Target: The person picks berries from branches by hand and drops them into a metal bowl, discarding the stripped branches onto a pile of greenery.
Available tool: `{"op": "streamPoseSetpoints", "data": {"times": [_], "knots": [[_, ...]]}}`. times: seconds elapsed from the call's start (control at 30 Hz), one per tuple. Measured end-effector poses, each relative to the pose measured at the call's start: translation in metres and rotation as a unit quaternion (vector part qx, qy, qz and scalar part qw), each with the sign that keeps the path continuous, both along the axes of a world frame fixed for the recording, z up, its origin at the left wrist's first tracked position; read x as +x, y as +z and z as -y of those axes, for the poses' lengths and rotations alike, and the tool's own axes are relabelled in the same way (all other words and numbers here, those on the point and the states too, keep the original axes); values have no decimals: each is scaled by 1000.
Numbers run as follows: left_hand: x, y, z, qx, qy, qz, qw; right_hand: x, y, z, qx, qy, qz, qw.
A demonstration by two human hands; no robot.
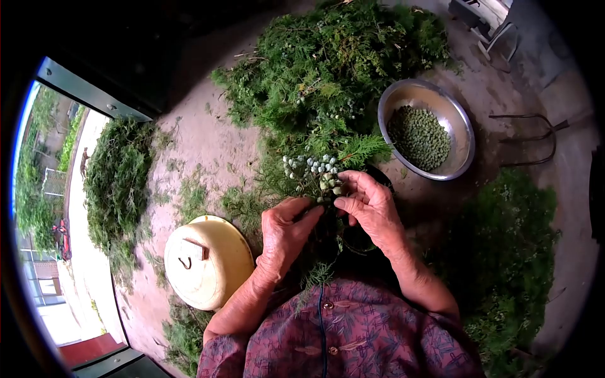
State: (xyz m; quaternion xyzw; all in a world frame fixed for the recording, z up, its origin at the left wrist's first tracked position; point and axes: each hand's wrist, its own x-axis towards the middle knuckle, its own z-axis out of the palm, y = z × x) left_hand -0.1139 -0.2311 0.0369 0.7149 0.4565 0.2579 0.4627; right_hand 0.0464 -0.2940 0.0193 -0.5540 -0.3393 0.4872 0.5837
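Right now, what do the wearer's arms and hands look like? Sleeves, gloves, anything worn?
The left hand and right hand are bare: no gloves, and no rings or watch that I can see. The forearms are uncovered. The sleeves end near the elbows and belong to a mauve garment with a darker leaf-like print. It has small round buttons and a thin dark cord down the front.

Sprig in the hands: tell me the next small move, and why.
Probably pull one of the pale berries off with the right hand: its fingertips touch them, the left hand grips the sprig, and the bowl nearby holds green berries.
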Motion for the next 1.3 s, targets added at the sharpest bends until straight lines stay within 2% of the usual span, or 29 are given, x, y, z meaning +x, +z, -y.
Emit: {"op": "streamPoseSetpoints", "data": {"times": [0.03, 0.13, 0.17, 0.2, 0.27, 0.37, 0.47, 0.5, 0.53, 0.6, 0.67, 0.8, 0.83, 0.87, 0.93, 1.03, 1.13, 1.17, 1.27, 1.3], "knots": [[-2, -2, 0, 8, -14, 4, 1000, -1, -7, 0, 14, -10, 38, 999], [-1, -5, 3, -16, -25, 54, 998, -12, -2, -1, 81, -74, 11, 994], [-1, -5, 5, -32, -23, 78, 996, -14, -6, -1, 118, -71, 76, 988], [0, -4, 5, -35, -22, 77, 996, -14, -3, 0, 89, -61, 147, 983], [1, -3, 7, -43, -20, 75, 996, -18, -5, -2, 123, -106, 207, 965], [-2, -2, 7, -55, -27, 65, 996, -15, -3, 2, 75, -97, 146, 982], [-4, -2, 10, -41, -30, 77, 996, 5, -6, 2, 2, -181, -98, 979], [-5, -3, 11, -54, -22, 88, 994, 18, -10, 2, 38, -201, -113, 972], [-6, -4, 11, -66, -14, 98, 993, 26, -11, 3, 54, -180, -123, 974], [-5, -4, 11, -81, -9, 105, 991, 27, -2, 8, 61, -142, -266, 952], [-3, -1, 12, -83, -11, 102, 991, 29, -10, 10, 68, -71, -350, 932], [-5, -5, 10, -82, -35, 107, 990, 29, -12, 10, 32, 56, -268, 961], [-5, -5, 10, -79, -39, 106, 991, 22, -1, 11, 8, 35, -193, 981], [-5, -5, 10, -76, -43, 104, 991, 15, -8, 8, 66, 23, -41, 997], [-5, -8, 10, -80, -51, 104, 990, 15, -8, 10, 56, 30, 38, 997], [-6, -8, 10, -54, -65, 89, 992, 19, -11, 11, 5, -54, -232, 971], [-6, -6, 10, -20, -76, 80, 994, 32, -5, 8, 49, -98, -300, 948], [-6, -6, 10, -11, -80, 79, 994, 29, 2, 8, 26, -118, -309, 943], [-5, -7, 10, 10, -87, 75, 993, 25, 1, 13, 28, 2, -312, 950], [-5, -7, 10, 22, -93, 71, 993, 27, -1, 16, -4, 42, -278, 960]]}}
